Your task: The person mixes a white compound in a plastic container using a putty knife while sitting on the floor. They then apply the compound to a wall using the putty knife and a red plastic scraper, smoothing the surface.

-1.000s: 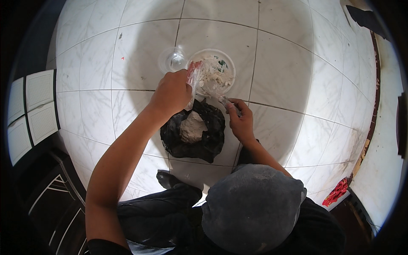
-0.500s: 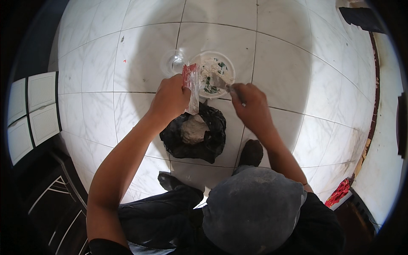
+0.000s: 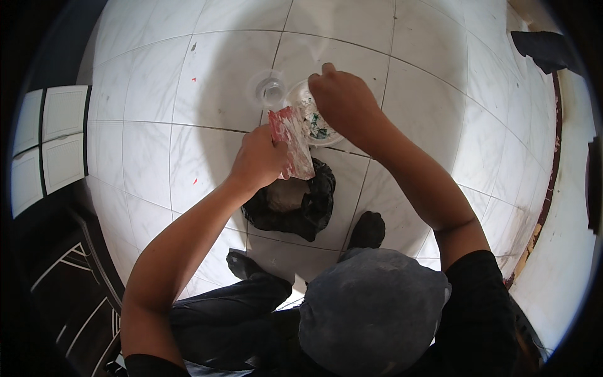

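While the left hand (image 3: 260,157) holds a red flat plate (image 3: 292,141) at its edge, fingers closed on it, the right hand (image 3: 344,97) hangs over a white bowl (image 3: 323,144) with its fingers curled in. Whether those curled fingers hold anything cannot be told, since the back of the hand faces up and hides whatever lies under it. The plate is smeared with whitish material, its red showing mostly along the far end and the side by the fingers. It is tilted and overlaps the near left part of the bowl from this view; whether the two touch is unclear.

Inside the bowl, which stands on the pale tiled floor (image 3: 418,94), lies a whitish, lumpy mixture (image 3: 309,108) with dark green patches (image 3: 318,130) showing toward the near side. Just beside the bowl, to its left, stands a clear round container (image 3: 270,91). Nearer the person, a black plastic bag (image 3: 276,223) sits with its mouth open around greyish powder (image 3: 286,198), partly covered in this view by the plate. Two feet in dark coverings flank the space just nearer than the bag, and a grey cap (image 3: 375,314) fills the lower middle.
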Demonstrator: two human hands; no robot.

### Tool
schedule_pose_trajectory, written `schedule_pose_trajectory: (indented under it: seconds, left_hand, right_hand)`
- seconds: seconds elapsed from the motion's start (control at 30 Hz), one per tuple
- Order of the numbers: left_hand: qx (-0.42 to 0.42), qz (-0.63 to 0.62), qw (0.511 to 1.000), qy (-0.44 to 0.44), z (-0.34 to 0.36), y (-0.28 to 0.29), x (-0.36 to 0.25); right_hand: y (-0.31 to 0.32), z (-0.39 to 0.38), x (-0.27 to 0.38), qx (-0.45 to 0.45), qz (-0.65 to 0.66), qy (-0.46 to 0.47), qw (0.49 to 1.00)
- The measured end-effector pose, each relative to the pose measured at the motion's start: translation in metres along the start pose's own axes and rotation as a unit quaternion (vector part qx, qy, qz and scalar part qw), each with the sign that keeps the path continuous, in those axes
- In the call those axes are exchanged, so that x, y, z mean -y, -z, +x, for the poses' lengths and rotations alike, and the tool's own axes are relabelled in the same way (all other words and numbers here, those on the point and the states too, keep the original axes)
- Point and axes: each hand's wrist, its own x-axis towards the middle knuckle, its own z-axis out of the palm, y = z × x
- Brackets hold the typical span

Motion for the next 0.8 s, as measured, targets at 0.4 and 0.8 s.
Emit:
schedule_pose_trajectory:
  seconds: [0.4,0.8]
  left_hand:
    - [-0.032,0.074,0.996,-0.022,-0.012,-0.003,-0.006]
    - [-0.021,0.018,0.999,0.032,-0.013,-0.002,-0.003]
  right_hand:
    - [0.025,-0.028,0.001,0.026,-0.064,0.103,0.992]
    - [0.010,-0.042,-0.018,0.031,-0.036,0.154,0.987]
